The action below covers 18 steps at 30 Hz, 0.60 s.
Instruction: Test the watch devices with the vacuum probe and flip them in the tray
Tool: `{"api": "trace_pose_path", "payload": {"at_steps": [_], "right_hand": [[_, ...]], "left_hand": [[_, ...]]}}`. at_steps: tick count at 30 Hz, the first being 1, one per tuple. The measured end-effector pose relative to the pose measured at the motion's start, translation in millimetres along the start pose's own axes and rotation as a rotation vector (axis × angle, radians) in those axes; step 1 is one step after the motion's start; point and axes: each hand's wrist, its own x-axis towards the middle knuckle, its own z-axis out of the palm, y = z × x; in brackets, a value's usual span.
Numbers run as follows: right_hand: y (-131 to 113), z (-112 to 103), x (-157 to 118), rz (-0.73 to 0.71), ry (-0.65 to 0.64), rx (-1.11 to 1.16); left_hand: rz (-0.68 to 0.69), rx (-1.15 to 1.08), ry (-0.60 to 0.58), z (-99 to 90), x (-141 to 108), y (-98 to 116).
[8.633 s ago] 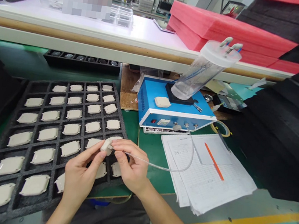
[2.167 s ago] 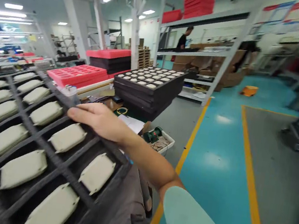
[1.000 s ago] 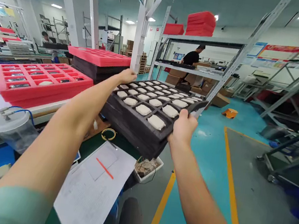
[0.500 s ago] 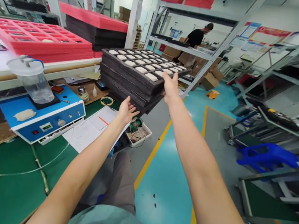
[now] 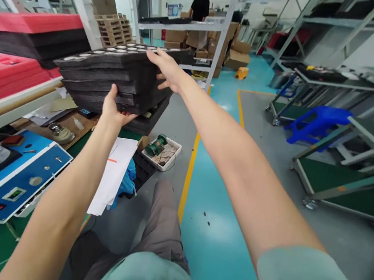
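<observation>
A stack of black foam trays (image 5: pixel 109 75) is in front of me, with pale rounded pieces in the pockets of the top tray. My left hand (image 5: pixel 114 110) grips the stack low on its near side, thumb up against the foam and fingers under the layers. At the upper right corner, my right hand (image 5: pixel 168 70) holds the edge, with some fingers hanging loosely beside the foam. Another black tray (image 5: pixel 146 122) shows below the held layers, at a different angle. What the left fingertips touch underneath is hidden.
Left are red foam trays (image 5: pixel 10 80) on a shelf and a blue machine (image 5: pixel 21 181). Papers (image 5: pixel 111 180) lie below the stack. A white tray (image 5: pixel 172 156) with a green motor sits beyond. Right are carts (image 5: pixel 347 188) and a blue stool (image 5: pixel 318 123). A person (image 5: pixel 200 7) stands behind the rack.
The view has swung right and downward. My left hand has gone from open below the stack to gripping its underside. The upper layers now look raised and tilted, with the right hand still at the corner.
</observation>
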Motion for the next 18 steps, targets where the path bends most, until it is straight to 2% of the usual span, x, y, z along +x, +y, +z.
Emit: {"api": "trace_pose_path", "payload": {"at_steps": [4,8,11,14,18], "right_hand": [[-15,-6,3,0.140,-0.012,0.022],[-20,-13,-5,0.127,-0.040,0.021],[-15,-18,-9,0.095,-0.016,0.007],[4,-26,-11,0.108,0.101,-0.036],[65,-43,-19,0.228,0.285,0.054]], "left_hand": [[0.017,0.047,-0.046,8.7,-5,8],[0.012,0.088,-0.118,11.2,-12,11],[0.032,0.103,-0.113,13.5,-15,13],[0.044,0.100,-0.047,18.7,-19,15],[0.079,0.145,-0.004,27.1,-21,19]]}}
